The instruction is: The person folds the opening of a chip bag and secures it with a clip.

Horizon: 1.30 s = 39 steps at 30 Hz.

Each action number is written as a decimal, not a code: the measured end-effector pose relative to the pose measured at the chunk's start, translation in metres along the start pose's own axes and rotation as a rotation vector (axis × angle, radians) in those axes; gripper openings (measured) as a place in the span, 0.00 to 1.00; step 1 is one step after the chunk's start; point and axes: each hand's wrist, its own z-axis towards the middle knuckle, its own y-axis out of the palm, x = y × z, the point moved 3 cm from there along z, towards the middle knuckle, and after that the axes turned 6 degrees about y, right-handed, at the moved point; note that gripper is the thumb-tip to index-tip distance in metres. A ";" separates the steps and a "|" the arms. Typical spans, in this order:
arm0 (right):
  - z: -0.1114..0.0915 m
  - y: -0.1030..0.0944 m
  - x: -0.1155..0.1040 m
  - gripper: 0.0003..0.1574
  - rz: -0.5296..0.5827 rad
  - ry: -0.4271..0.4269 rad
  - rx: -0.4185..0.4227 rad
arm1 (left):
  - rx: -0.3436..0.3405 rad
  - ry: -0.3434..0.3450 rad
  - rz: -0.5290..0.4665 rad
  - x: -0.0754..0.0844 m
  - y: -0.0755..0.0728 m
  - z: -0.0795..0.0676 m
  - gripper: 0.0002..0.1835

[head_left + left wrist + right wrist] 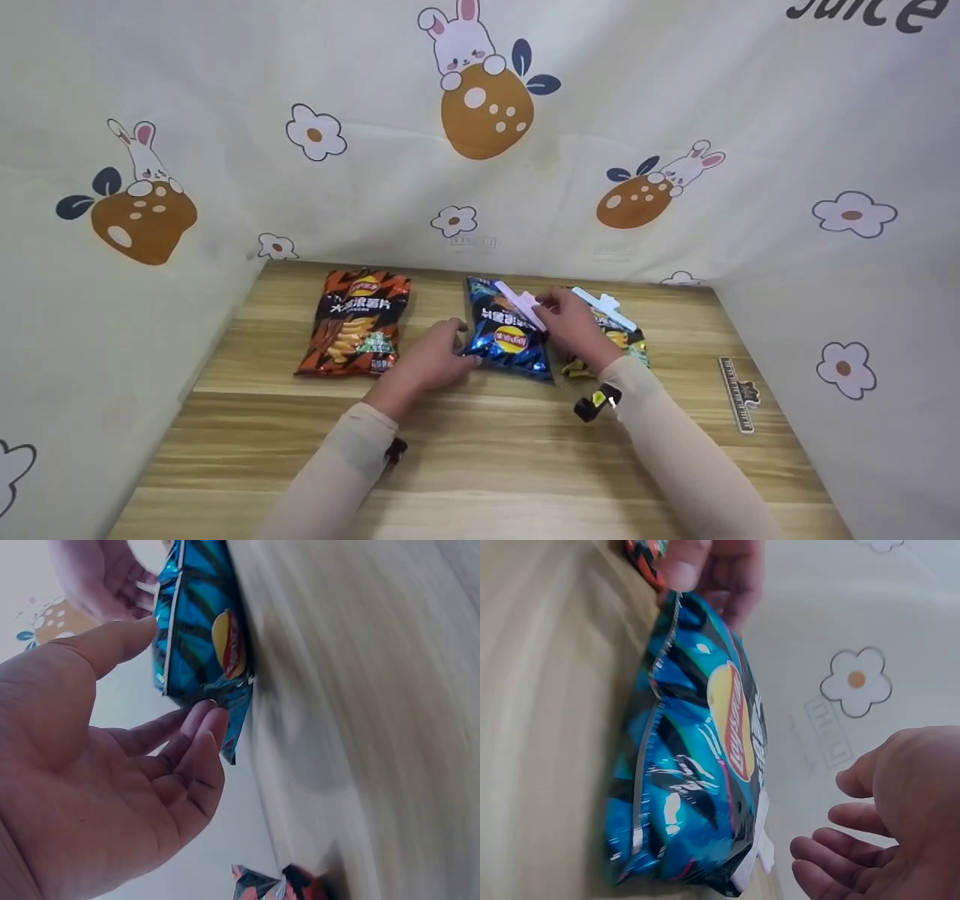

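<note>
A blue chip bag (510, 341) lies on the table with a pale pink bag clip (521, 304) across its upper right side. My left hand (439, 356) holds the bag's left edge, thumb on one side and fingertips on the other; in the left wrist view the thumb tip meets the blue foil (199, 622). Beside the clip is my right hand (574, 322). In the right wrist view that hand (900, 817) has loosely bent fingers, apart from the bag, with nothing in them. Part of the clip (763, 840) shows at the bag's far side.
An orange and black chip bag (356, 322) lies on the left. Partly behind my right hand is a yellow chip bag (634, 349) with a light blue clip (607, 306). A dark and white strip-shaped item (735, 394) lies near the right table edge. Patterned cloth (360, 202) encloses the table.
</note>
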 end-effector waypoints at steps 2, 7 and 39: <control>-0.010 -0.003 0.003 0.19 0.038 -0.018 0.008 | 0.010 0.004 -0.025 -0.001 -0.003 -0.003 0.34; -0.038 -0.009 0.009 0.17 0.111 -0.039 0.010 | 0.044 0.015 -0.104 -0.001 -0.008 -0.009 0.31; -0.121 -0.009 0.053 0.21 0.271 -0.045 -0.057 | 0.031 0.177 -0.227 -0.030 -0.011 -0.049 0.21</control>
